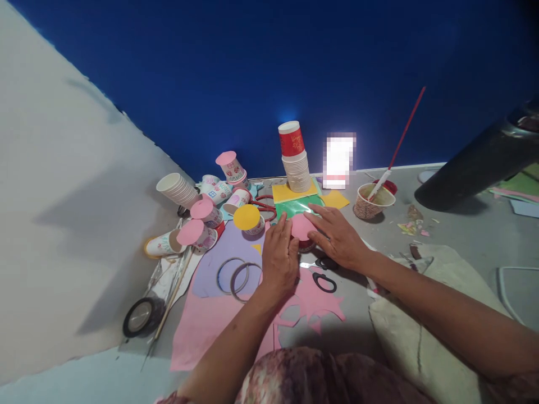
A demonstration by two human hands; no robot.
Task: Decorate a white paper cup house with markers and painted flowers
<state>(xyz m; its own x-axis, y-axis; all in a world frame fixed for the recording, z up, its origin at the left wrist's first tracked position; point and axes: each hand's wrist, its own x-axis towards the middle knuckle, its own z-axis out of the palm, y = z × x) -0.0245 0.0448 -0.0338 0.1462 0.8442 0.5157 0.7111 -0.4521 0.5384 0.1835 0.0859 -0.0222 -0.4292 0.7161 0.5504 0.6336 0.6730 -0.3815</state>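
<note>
Head view looks down on a grey floor scattered with craft supplies, against a blue wall. Both hands meet over a paper cup capped with a pink paper disc — the cup sits in the middle of the clutter, just in front of a green sheet. Left hand rests flat at the cup's left side, fingers loosely together and touching the disc's edge, gripping nothing. Right hand lies over the disc's right edge with fingers spread and pressing down, likewise closed on nothing.

Black scissors lie just below the right hand on a cut pink sheet; a purple sheet beside it carries two wire rings. Left of the hands stand several decorated cups, one topped with a yellow disc, others with pink lids. A stack of cups with a red one on top stands on yellow paper behind. To the right, a cup holding a brush — near paper scraps. A tape roll lies far left.
</note>
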